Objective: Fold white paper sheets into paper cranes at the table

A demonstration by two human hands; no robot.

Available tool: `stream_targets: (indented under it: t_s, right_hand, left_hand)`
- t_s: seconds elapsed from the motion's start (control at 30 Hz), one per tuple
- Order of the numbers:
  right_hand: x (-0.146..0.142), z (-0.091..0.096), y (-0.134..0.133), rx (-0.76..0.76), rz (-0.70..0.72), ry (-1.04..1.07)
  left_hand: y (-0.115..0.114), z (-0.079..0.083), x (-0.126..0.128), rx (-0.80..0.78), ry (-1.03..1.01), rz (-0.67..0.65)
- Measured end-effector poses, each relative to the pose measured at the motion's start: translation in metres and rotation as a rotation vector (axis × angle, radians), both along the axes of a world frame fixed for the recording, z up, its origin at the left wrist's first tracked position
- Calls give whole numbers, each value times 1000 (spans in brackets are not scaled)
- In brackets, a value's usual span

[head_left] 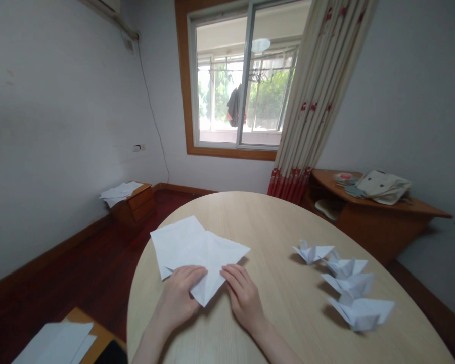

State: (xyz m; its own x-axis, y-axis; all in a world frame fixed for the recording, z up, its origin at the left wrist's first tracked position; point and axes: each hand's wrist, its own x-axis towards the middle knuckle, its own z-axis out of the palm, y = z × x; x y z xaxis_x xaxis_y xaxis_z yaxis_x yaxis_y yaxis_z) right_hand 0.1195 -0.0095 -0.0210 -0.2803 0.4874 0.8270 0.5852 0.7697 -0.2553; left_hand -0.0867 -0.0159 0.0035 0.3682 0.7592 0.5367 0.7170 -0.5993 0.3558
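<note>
A partly folded sheet of white paper (210, 258), creased and pointed at its near end, is between my hands over the round table. My left hand (180, 293) grips its left edge, fingers on top and thumb hidden beneath. On the right edge, my right hand (242, 293) pinches the paper with its fingers together. Behind and left of it lies more white paper (174, 240), flat on the table; where one sheet ends and the other begins is hard to make out. Several folded paper cranes (364, 313) stand in a row at the right.
The pale round table (273, 313) fills the middle. To the lower left, white sheets (56, 344) lie on a wooden surface beside a dark object. A small cabinet (136, 207) carries papers at the left wall. A wooden desk (379, 217) with a bag stands right, near the curtain (318, 96).
</note>
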Motion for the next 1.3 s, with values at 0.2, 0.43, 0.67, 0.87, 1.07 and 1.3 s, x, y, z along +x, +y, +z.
stream_targets:
  t_s: [0.2, 0.43, 0.67, 0.87, 1.07, 1.3]
  right_hand:
    - [31, 5, -40, -21, 5, -92]
    - [64, 4, -68, -125, -21, -153]
    - [94, 7, -65, -292, -12, -299]
    - [103, 17, -57, -402, 52, -427]
    - [106, 19, -52, -413, 81, -440]
    - [115, 18, -44, -487, 143, -464]
  left_hand:
    - [-32, -5, 20, -123, 65, -72]
    - [-54, -18, 27, -240, 128, -78]
    - [-54, -14, 33, -348, 205, -120]
    - [-39, -7, 41, -376, 228, -246]
    - [-21, 0, 46, -333, 283, -360]
    - [-8, 5, 50, -251, 296, -409]
